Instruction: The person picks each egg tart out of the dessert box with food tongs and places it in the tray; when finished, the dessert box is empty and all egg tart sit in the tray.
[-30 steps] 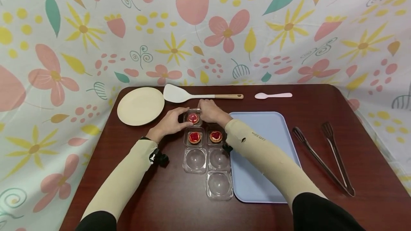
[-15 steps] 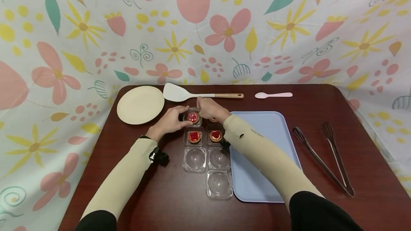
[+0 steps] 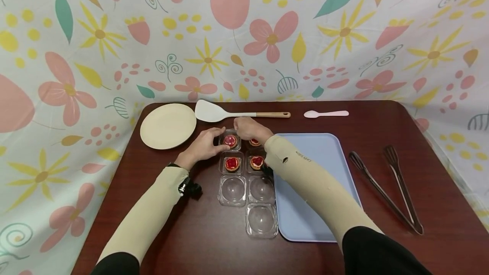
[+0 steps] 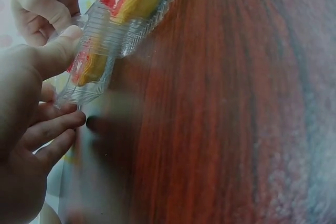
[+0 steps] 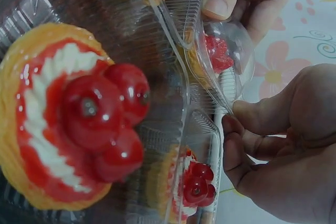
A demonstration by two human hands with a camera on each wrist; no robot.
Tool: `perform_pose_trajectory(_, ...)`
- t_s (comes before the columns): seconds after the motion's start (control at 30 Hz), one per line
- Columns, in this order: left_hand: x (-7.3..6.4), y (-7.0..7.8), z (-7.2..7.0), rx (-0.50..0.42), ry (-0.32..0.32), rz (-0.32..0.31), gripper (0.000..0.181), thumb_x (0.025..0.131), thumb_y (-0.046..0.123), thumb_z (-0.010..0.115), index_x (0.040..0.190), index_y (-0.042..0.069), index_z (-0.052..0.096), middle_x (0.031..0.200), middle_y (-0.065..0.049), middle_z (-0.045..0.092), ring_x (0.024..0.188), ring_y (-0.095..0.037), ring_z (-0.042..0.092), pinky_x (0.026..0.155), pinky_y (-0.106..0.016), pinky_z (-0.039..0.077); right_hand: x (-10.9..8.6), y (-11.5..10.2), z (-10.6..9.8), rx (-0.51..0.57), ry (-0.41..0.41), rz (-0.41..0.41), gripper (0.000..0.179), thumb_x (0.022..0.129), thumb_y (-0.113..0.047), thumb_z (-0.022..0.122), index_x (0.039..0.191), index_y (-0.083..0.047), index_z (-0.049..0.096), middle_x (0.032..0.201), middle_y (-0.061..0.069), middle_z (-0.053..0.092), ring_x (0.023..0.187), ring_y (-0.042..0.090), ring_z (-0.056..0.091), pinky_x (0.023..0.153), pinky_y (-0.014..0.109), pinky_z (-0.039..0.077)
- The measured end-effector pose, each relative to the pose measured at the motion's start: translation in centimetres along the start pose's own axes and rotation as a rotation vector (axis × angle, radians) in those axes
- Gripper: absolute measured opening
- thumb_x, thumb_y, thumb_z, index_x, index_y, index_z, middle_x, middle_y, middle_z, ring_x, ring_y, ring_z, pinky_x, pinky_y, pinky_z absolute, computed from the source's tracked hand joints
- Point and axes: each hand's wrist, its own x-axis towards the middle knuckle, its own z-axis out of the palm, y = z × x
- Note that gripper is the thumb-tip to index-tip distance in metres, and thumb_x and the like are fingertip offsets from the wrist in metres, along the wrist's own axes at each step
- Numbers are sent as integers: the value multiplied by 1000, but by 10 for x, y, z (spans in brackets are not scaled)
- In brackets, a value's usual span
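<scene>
My left hand [image 3: 202, 145] holds a clear plastic box [image 4: 92, 74] with a red-topped tart [image 3: 230, 140] inside, thumb on the near side and fingers round the far side. A clear domed lid [image 5: 242, 51] covers this tart. At the lid's far edge, the thumb and fingertips of my right hand [image 5: 294, 129] pinch the rim. Beside it, a second tart [image 3: 254, 142] is partly hidden by the right hand and sleeve. Two more tarts, one on the left [image 3: 231, 164] and one on the right [image 3: 257, 163], sit uncovered in clear boxes nearer to me.
Several clear box halves [image 3: 232, 190] with round domes lie nearer me. A blue tray [image 3: 311, 224] is on the right, partly under my right arm, with metal tongs [image 3: 393, 198] beyond. Along the back are a cream plate [image 3: 168, 126], a white spatula [image 3: 210, 111] and a pink spoon [image 3: 326, 114].
My right hand has shifted slightly left along the lid's edge, and the tart in the far right box has come into view. The left hand keeps its place.
</scene>
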Motion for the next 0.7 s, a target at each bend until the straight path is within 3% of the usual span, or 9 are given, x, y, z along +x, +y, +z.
perform_pose_trajectory(0.17, 0, -1, 1, -4, -12, -16, 75, 84, 42, 75, 140, 0, 50, 140, -19, 53, 130, -33, 49, 109, -43, 39, 0, -1, 0, -4, 22, 13, 21, 102, -9, 35, 100, -6, 55, 91, 9, 53, 65, 16, 42, 65, 31, 38)
perform_pose_trajectory(0.53, -1, 0, 3, -11, -11, -20, 74, 86, 41, 73, 141, -1, 48, 143, -17, 51, 133, -31, 48, 110, -41, 38, 0, -2, 1, -37, 14, 21, 26, 104, -14, 34, 109, -5, 58, 92, 10, 55, 66, 17, 43, 71, 33, 40)
perform_pose_trajectory(0.7, -1, 0, 3, -25, -19, -32, 74, 87, 42, 72, 142, 0, 47, 145, -17, 49, 134, -30, 46, 110, -41, 38, 0, 0, 2, -24, 42, 11, 28, 103, -13, 39, 118, -3, 61, 115, 14, 62, 82, 19, 54, 80, 35, 47)
